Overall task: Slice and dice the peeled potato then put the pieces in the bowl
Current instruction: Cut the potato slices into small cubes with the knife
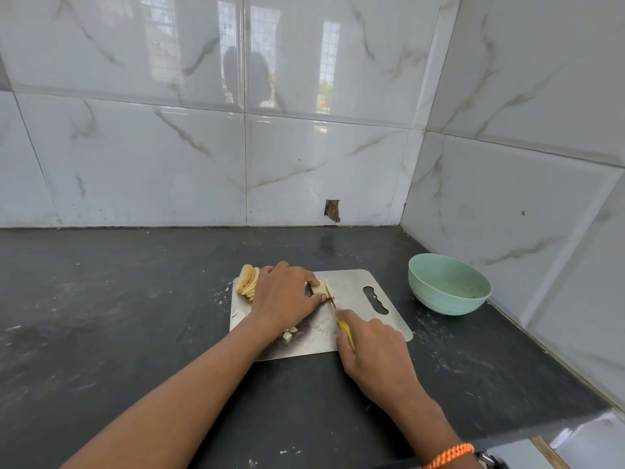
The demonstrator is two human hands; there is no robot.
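A steel cutting board [351, 286] lies on the dark counter. My left hand [284, 296] presses down on a small stack of potato slices [325, 288] at the board's middle. My right hand [375, 350] grips a yellow-handled knife [345, 328], its blade tip touching the stack's near side. A fanned pile of round potato slices [248, 281] rests at the board's far left corner. A few diced potato pieces [289, 333] lie under my left wrist, partly hidden. The pale green bowl [448, 284] stands to the right of the board and looks empty.
White marble-look tiled walls close the back and right sides; the bowl sits close to the right wall [541, 204]. The black counter [118, 299] stretches to the left of the board. The counter's front edge [575, 421] runs at lower right.
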